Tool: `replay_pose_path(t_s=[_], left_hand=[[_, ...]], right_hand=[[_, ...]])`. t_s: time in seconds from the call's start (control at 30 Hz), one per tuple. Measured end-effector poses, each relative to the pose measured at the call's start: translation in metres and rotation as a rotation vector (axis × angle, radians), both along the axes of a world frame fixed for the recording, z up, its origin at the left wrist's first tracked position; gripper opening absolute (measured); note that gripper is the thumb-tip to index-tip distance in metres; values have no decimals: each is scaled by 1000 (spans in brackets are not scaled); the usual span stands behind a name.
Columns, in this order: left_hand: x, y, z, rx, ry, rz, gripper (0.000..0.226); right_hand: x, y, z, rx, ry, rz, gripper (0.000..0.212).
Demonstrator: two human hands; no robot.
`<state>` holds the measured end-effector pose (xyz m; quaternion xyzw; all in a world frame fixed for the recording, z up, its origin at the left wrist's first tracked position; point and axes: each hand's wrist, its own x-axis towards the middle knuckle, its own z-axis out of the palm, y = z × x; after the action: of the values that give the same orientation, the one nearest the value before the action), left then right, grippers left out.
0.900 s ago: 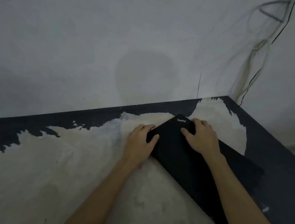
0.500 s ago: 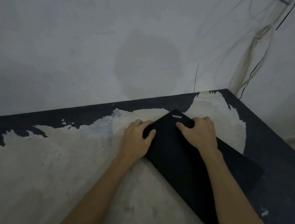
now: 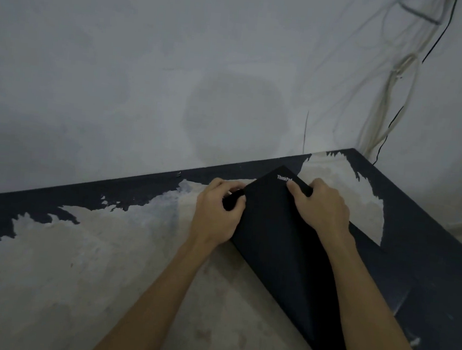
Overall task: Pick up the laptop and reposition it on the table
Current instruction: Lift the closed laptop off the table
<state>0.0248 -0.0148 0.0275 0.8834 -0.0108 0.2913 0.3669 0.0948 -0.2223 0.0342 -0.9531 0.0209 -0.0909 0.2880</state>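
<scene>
A closed black laptop [image 3: 282,243] with a white logo at its far corner lies at an angle on the worn table [image 3: 77,259], near the back right corner. My left hand [image 3: 218,210] grips its left edge, fingers curled under and thumb on the lid. My right hand [image 3: 319,205] holds the far right edge by the logo, fingers wrapped over it. My right forearm covers part of the lid. The far corner looks slightly raised off the table.
The table's dark coating is peeled to a pale surface across the middle; dark strips remain along the back and right edges [image 3: 427,248]. A grey wall [image 3: 177,72] stands right behind. Several cables [image 3: 394,85] hang in the back right corner.
Both hands have tightened on the laptop: the left fingers now curl under the left edge and the right fingers wrap the far edge. The far corner has risen a little.
</scene>
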Motion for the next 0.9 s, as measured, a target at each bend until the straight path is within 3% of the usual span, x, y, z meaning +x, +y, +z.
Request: replay_pose_path(t_s=[0.2, 0.4, 0.6, 0.73, 0.9], left_hand=[[17, -6, 13, -72, -47, -4, 17], [32, 4, 34, -87, -29, 6, 13], [20, 8, 50, -370, 91, 76, 38], [-2, -2, 52, -687, 176, 24, 52], [-30, 12, 67, -835, 231, -18, 32]], right_hand=[[5, -19, 10, 148, 79, -41, 67], [9, -19, 14, 489, 165, 30, 67], [12, -8, 16, 667, 199, 74, 60], [6, -1, 26, 753, 212, 126, 63], [-13, 15, 34, 830, 240, 154, 63]])
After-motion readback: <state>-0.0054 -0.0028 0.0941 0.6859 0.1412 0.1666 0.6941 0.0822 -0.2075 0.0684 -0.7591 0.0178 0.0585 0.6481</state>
